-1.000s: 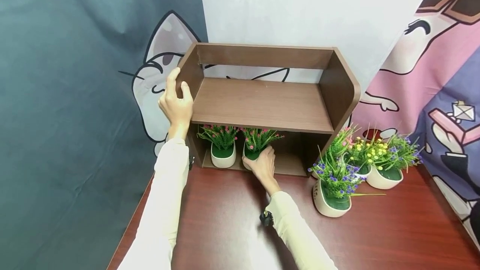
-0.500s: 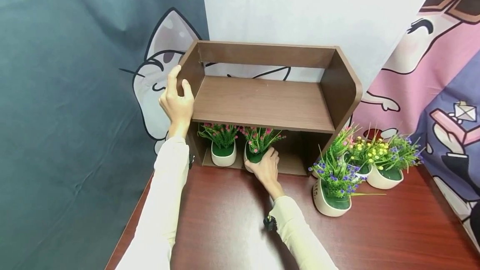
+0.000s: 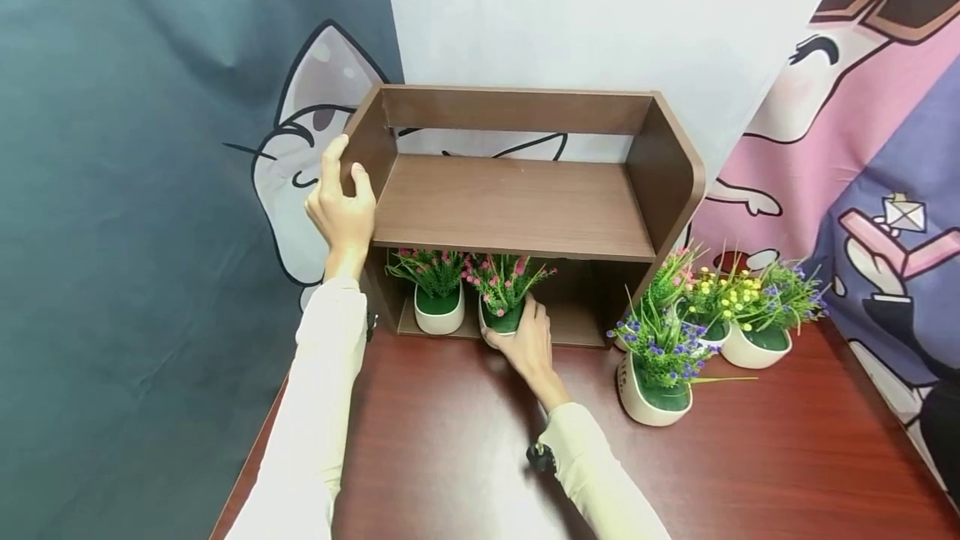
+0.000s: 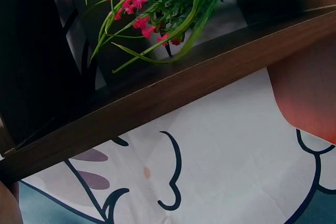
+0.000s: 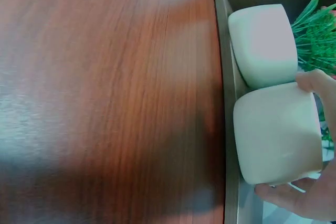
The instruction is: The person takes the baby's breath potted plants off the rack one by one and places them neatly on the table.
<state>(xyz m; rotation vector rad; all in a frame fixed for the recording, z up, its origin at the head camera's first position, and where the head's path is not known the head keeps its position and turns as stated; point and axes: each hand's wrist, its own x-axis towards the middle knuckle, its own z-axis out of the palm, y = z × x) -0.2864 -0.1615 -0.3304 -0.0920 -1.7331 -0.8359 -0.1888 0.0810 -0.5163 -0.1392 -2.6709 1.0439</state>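
Note:
In the head view, my left hand [image 3: 341, 211] grips the left side panel of a brown two-tier shelf [image 3: 517, 198], thumb on the inner side and fingers outside. Below, my right hand [image 3: 528, 344] holds a white pot [image 5: 278, 135] of artificial pink flowers [image 3: 504, 280] at the front of the lower tier. The right wrist view shows thumb and fingers on opposite sides of this pot. Close to its left stands a second white pot [image 3: 440, 320] with pink flowers, also on the lower tier. The upper board partly hides both plants' tops.
Several more white-potted plants stand on the red-brown table [image 3: 450, 440] at the shelf's right: one with purple flowers [image 3: 660, 390] in front, yellow flowers [image 3: 720, 298] and another purple plant [image 3: 765, 332] behind. Printed cloth [image 3: 150, 232] hangs around the table.
My right hand and the pot it holds have come slightly forward toward the lower tier's front edge. The left hand keeps its place on the panel. The head view has shifted a little.

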